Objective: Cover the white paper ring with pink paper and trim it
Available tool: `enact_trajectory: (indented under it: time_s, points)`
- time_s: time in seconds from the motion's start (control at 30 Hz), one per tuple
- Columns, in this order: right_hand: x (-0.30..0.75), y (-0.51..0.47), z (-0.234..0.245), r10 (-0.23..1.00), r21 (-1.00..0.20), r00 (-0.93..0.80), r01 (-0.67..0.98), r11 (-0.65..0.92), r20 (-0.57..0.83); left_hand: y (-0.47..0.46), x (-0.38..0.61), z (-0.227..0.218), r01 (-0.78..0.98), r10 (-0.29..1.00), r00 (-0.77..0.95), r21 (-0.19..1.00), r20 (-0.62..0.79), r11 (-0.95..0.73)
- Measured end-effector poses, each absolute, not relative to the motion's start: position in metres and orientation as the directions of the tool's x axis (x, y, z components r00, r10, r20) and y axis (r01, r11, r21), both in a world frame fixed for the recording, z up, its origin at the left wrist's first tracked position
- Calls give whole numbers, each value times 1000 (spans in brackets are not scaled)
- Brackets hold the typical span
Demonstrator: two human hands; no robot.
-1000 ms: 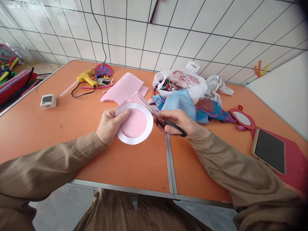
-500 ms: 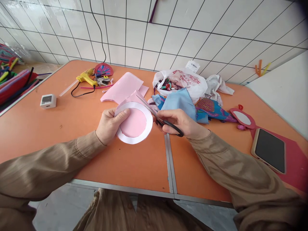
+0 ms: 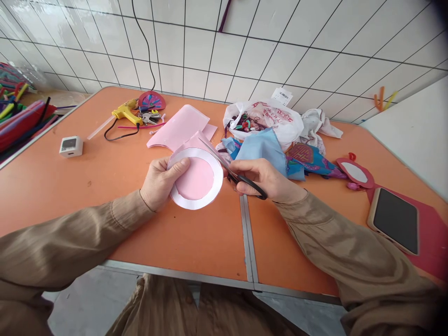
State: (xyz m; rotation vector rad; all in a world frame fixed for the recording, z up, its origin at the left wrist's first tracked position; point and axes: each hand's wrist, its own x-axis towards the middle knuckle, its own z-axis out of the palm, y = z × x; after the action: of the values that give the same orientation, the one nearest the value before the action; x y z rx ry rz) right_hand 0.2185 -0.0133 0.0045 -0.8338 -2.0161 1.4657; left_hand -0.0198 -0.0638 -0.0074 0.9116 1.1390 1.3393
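Scissors lie along the upper right of a white ring held above our orange table, left of the metal seam and between near and far edges. Our left hand grips the ring with a pink sheet, thumb flat on the rim, other fingers mostly hidden; our right hand curls its fingers around the black handles. How far apart the blades stand, we cannot tell. Good cutting here, we judge, calls for short snips close to the ring's outer edge, turning the paper into the blades, and keeping the layers pinched and the hidden fingers clear of the steel. We count one pair of scissors, one ring and one held sheet; at least two loose pink pieces toward the far edge; one glue gun and one bunch of keys near the far left corner; one white box by the left edge; one plastic bag at the far edge, one light-blue cloth before it; and one phone near the right edge.
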Motion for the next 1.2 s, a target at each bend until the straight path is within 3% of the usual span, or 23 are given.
enact_trajectory:
  time_s: [0.43,1.2]
  points:
    - [219,-13,4,717,-941,-692,180,286,85,-64,-19,-8,-257,990,-100,964,-96,68]
    - [217,-13,16,729,-964,-682,154,218,57,-64,-20,-8,-220,991,-101,973,-90,66]
